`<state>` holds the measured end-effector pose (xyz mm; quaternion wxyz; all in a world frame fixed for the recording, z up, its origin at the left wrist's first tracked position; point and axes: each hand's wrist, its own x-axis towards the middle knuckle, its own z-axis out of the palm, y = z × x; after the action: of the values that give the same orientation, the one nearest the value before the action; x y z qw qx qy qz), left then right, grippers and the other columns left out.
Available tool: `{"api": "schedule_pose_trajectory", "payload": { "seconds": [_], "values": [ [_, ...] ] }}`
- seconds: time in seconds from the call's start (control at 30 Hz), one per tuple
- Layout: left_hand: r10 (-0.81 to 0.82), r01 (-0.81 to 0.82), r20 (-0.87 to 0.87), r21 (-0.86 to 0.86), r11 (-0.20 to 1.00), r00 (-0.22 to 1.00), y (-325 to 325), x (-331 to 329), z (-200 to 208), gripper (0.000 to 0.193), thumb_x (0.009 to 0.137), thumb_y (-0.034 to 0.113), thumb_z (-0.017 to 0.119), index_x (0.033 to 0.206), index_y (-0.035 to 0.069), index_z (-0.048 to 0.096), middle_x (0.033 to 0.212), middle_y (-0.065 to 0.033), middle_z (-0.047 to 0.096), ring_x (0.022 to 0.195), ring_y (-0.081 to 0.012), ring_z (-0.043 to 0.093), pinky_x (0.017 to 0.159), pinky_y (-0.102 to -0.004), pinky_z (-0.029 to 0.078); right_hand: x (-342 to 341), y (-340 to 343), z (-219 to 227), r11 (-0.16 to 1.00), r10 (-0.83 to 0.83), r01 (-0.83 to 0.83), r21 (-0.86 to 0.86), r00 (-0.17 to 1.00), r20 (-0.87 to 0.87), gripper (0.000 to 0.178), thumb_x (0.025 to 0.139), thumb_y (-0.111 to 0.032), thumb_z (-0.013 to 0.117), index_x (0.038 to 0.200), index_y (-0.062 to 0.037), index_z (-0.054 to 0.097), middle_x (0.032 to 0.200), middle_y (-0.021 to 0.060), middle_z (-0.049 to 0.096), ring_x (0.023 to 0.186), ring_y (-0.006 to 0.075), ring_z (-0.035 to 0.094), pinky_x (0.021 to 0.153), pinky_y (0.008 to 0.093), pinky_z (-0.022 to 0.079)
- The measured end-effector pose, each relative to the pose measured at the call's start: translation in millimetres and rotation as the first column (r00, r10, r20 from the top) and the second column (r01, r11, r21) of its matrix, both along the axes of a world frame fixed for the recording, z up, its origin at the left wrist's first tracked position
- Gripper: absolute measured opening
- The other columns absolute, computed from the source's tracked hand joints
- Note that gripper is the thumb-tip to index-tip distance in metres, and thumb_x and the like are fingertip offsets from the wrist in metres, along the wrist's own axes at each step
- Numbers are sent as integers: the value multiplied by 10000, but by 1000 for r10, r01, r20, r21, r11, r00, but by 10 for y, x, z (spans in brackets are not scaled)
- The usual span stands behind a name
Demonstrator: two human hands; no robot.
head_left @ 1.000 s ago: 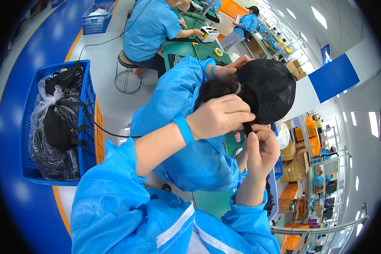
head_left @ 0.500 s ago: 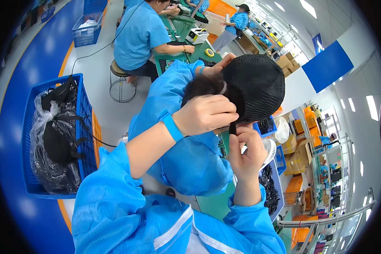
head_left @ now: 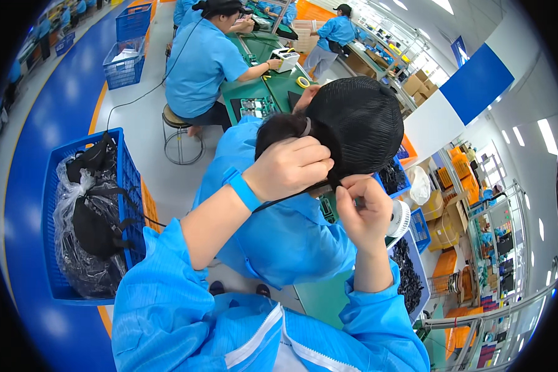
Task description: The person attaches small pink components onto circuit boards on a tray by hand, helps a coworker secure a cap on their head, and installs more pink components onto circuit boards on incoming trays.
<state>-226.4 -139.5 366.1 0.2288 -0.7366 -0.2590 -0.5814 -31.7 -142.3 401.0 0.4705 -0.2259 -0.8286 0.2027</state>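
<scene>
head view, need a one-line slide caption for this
Left hand and right hand close together at a dark strip beside the black cap on a co-worker.

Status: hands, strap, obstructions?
Left hand pinching strap by cap edge. Right hand at strap's lower end, grip unclear. Hair bun close above left hand.

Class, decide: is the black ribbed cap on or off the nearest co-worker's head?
On: the black ribbed cap covers the crown, with dark tied hair bunched beside it.
</scene>
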Motion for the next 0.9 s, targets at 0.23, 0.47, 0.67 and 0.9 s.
{"api": "schedule_pose_trajectory", "payload": {
  "seconds": [0.23,0.47,0.67,0.9],
  "values": [
    [138,-135,28,-91,987,990,60,-50,90,256,677,76,726,911,103,625,856,-26,624,774,-214,621,635,-337,492,107,194,82,954,83,-128,-272,982,-172,131,859,31,645,785,-5,543,901,70,630,644,42,524,566,184,413],
    [10,12,110,-197,980,994,107,-145,206,278,754,32,667,1002,84,553,755,-51,615,731,-258,619,634,-364,491,137,333,120,919,8,-69,-387,988,-156,114,847,27,650,786,-6,559,818,53,635,632,42,542,581,176,432],
    [14,-10,9,-384,923,1000,133,-191,321,245,782,52,617,1016,87,554,782,-64,668,781,-261,673,636,-377,520,-5,282,134,961,-215,199,191,974,69,117,801,56,667,900,2,636,799,59,642,660,87,577,622,219,490],
    [-6,-7,-23,-512,859,1000,123,-193,427,293,770,22,607,1046,78,531,796,-86,675,787,-297,672,641,-401,517,-219,442,123,669,-376,146,729,912,163,308,647,-40,778,943,-53,691,887,74,574,802,254,576,696,352,479]
  ]
}}
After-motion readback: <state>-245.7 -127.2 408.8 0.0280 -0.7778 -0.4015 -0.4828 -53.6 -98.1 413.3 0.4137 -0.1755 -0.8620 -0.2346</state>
